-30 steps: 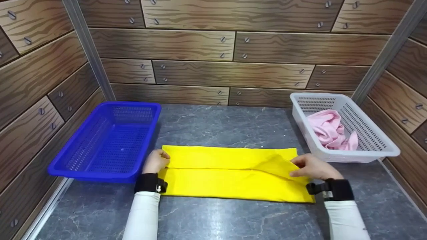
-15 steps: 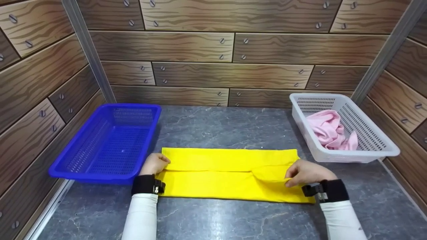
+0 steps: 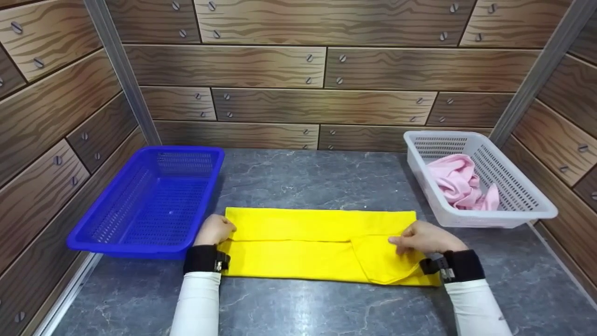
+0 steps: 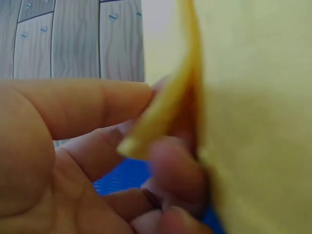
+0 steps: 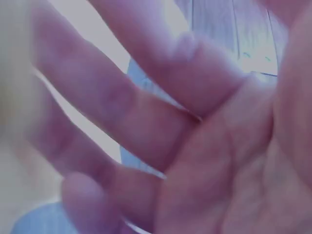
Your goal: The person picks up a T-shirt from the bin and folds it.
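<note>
A yellow cloth (image 3: 289, 261) lies folded into a long strip across the table, with a seam-like edge running along its middle. On its right part a rounded flap (image 3: 382, 266) is turned down toward the front. My left hand (image 3: 215, 229) pinches the strip's left end; in the left wrist view the thumb and fingers (image 4: 122, 100) close around a folded yellow edge. My right hand (image 3: 428, 237) is over the right end, fingertips at the flap. Fairly straight, slightly spread fingers (image 5: 146, 122) reach toward the cloth in the right wrist view.
A blue plastic basket (image 3: 214, 186) stands at the left, close beside my left hand. At the back right is a white basket (image 3: 527, 215) with a crumpled pink cloth (image 3: 454, 179) inside. Wood-patterned walls (image 3: 261, 65) enclose the grey marbled table (image 3: 298, 177).
My right hand has moved left and slightly toward the front, bringing the lifted flap down over the front half of the cloth. The left hand stays at the left end.
</note>
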Demonstrator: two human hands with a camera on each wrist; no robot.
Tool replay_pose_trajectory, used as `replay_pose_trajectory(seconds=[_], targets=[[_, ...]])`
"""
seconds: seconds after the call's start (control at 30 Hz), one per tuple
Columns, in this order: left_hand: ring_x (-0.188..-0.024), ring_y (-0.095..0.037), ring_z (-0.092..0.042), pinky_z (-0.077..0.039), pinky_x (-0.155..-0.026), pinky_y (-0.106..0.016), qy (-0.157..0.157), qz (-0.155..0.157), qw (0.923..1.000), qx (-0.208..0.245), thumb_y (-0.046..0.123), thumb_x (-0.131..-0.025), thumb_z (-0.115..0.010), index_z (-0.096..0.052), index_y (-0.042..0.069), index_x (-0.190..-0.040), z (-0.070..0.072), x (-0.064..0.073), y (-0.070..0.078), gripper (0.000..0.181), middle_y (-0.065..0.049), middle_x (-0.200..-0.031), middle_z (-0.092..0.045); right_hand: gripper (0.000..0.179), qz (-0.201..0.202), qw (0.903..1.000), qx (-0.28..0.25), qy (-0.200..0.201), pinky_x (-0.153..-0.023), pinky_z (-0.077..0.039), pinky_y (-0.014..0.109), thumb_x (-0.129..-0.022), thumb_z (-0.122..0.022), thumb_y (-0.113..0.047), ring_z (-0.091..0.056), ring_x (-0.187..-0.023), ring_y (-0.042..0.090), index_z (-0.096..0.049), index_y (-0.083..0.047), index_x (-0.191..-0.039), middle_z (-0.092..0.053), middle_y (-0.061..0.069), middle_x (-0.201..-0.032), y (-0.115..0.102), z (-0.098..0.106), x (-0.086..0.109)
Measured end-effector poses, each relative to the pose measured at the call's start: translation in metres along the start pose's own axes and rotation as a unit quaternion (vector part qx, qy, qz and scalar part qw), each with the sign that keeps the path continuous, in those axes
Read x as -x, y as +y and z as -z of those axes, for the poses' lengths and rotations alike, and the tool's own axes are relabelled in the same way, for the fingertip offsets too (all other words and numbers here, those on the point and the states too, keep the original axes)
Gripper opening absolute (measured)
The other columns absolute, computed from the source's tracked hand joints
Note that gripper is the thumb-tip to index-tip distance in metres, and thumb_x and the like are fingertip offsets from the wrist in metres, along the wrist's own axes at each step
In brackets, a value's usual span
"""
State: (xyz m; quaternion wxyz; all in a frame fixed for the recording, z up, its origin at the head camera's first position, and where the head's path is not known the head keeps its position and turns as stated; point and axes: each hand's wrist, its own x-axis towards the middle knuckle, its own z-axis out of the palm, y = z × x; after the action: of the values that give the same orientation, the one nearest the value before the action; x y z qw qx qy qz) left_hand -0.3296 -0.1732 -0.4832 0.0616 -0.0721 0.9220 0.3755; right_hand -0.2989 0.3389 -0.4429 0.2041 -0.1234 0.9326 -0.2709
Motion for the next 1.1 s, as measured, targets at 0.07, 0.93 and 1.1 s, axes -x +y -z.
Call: replay_pose_trajectory(seconds=[0.07,0.93,1.1], targets=[[-0.057,-0.019,-0.046,-0.039,-0.053,-0.028,0.013,0.004,0.9992,-0.038,0.007,-0.095,-0.054,-0.063,0.001,-0.072,0.001,0.004,0.006,0.026,-0.005,-0.064,-0.05,0.044,0.012,0.9994,-0.007,0.032,-0.062,-0.047,0.026,-0.101,-0.061,-0.048,-0.062,-0.072,0.017,-0.08,-0.01,-0.093,-0.077,0.006,-0.086,-0.002,0.001,0.0],[-0.052,-0.01,-0.042,-0.035,-0.051,-0.021,-0.069,-0.087,0.9921,-0.057,0.018,-0.098,-0.068,-0.082,0.008,-0.096,-0.029,0.006,0.027,0.017,0.002,-0.069,-0.06,0.02,0.009,0.9936,0.092,0.065,-0.054,-0.037,0.027,-0.094,-0.066,-0.022,-0.045,-0.054,0.012,-0.076,-0.012,-0.08,-0.054,-0.005,-0.062,-0.057,-0.043,-0.01],[-0.055,-0.01,-0.045,-0.037,-0.053,-0.021,-0.06,-0.09,0.9922,-0.061,0.018,-0.097,-0.069,-0.082,0.007,-0.097,-0.028,0.006,0.027,0.017,0.0,-0.077,-0.067,0.024,0.006,0.9881,0.125,0.09,-0.054,-0.038,0.028,-0.094,-0.063,-0.016,-0.047,-0.054,0.014,-0.072,-0.012,-0.071,-0.054,-0.003,-0.06,-0.066,-0.053,-0.013]])
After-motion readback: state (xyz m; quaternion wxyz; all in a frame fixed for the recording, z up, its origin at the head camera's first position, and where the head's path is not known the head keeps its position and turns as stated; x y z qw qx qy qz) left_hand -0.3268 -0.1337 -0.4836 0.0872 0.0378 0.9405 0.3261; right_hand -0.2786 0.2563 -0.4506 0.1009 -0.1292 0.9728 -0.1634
